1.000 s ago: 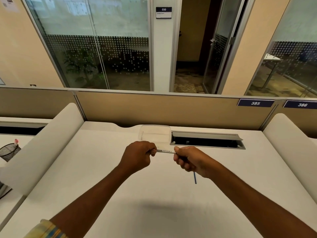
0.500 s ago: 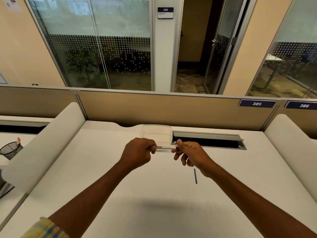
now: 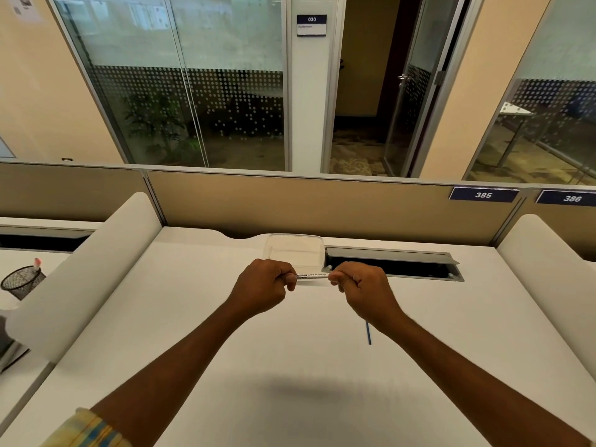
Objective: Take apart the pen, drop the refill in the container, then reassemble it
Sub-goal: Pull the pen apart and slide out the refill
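Note:
A thin white pen with dark print is held level above the desk, one end in each fist. My left hand grips its left end and my right hand grips its right end; both ends are hidden in my fingers. Just behind the pen a clear plastic container sits on the white desk. A thin blue refill lies on the desk below my right wrist, partly hidden by it.
An open cable slot with a raised grey flap runs to the right of the container. Tan partitions close the back; curved white dividers stand at both sides. A black mesh pen cup stands on the neighbouring desk at far left.
My right hand's fingers, loosened and spread half a second ago, have closed into a fist on the pen's right end again. The pen has stayed level in front of the container.

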